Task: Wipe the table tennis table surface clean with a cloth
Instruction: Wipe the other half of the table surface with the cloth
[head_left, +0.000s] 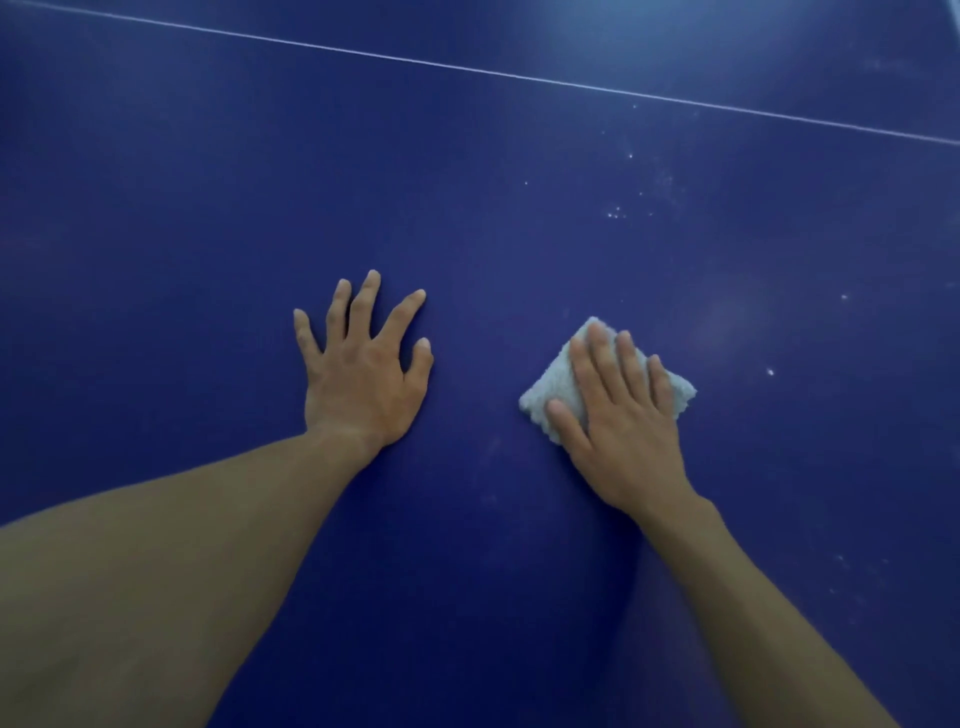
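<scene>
Two hands lie on the blue tabletop (467, 182). The left hand (363, 374) is planted palm down with fingers spread wide, its grip fully open and holding nothing; it looks like a brace for the lean. The right hand (618, 431) presses a small folded pale cloth (540, 400) flat against the surface. Its fingers lie straight and close together over the top, so the grip is open rather than curled round the fabric. The cloth sits just right of centre, well apart from the left hand. The step in hand appears to be the wiping stroke itself. White specks (618, 213) are scattered beyond and to the right of the cloth, short of the white line (467, 67). The next move likely calls for steady downward pressure while sliding the cloth forward and right through those specks, keeping it folded beneath the palm.
</scene>
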